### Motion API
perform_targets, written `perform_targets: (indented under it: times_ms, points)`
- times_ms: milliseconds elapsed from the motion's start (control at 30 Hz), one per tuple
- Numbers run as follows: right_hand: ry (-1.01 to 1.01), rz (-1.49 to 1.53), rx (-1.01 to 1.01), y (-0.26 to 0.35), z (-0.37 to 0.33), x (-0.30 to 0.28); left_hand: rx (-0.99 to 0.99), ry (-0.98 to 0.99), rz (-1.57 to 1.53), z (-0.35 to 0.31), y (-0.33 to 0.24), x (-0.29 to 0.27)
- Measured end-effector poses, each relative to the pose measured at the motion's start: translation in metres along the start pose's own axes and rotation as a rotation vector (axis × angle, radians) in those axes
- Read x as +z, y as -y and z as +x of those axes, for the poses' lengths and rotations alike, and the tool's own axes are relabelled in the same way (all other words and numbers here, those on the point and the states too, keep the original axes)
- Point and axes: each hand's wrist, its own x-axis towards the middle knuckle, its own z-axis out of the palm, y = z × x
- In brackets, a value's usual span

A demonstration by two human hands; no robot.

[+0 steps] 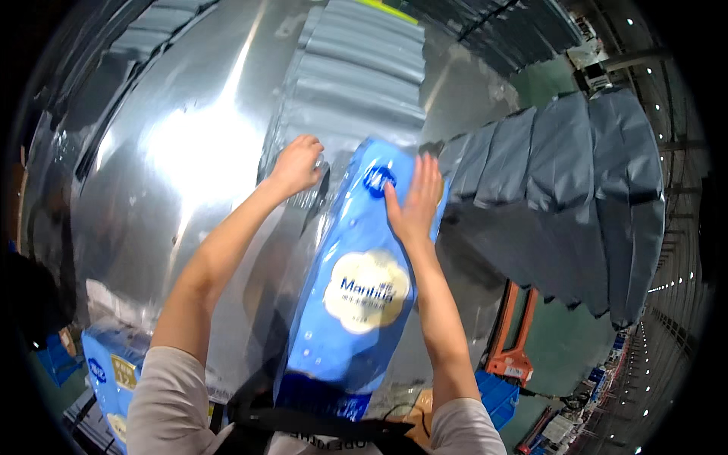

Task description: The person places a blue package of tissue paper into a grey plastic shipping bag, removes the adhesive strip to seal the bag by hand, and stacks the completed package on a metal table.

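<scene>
A long blue plastic-wrapped pack [349, 235], like a pack of tissue rolls, lies lengthwise in front of me with a cream cloud-shaped label. Flat against its upper right part rests my right hand [415, 203], fingers stretched out and thumb apart. Just left of the pack's far end, my left hand [298, 165] is closed on crinkled, shiny plastic at the near end of the grey plastic bags [356, 76]. Those bags lie overlapped in a row, running away from me. What exactly the left fingertips pinch is partly hidden.
A shiny metal table [201, 152] spreads beneath. More grey bags [561, 159] hang over its right side. Another blue pack [114, 371] stands at the lower left. An orange pallet-jack-like frame [512, 341] and a blue bin [497, 398] are on the green floor at right.
</scene>
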Motion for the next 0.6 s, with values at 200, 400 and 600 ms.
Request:
perform_targets:
  times_ms: [200,400,600]
  points:
    - [0.337,-0.03,0.321,-0.014,0.078,0.05,0.204,0.349,0.664,0.072,0.019,0.064]
    - [0.094,0.223,0.21,0.056,0.08,0.026,-0.104,0.131,0.006,0.107,0.038,0.026]
    - [0.019,-0.007,0.288,0.026,0.118,0.06,0.257,-0.143,0.24,0.106,-0.011,-0.02]
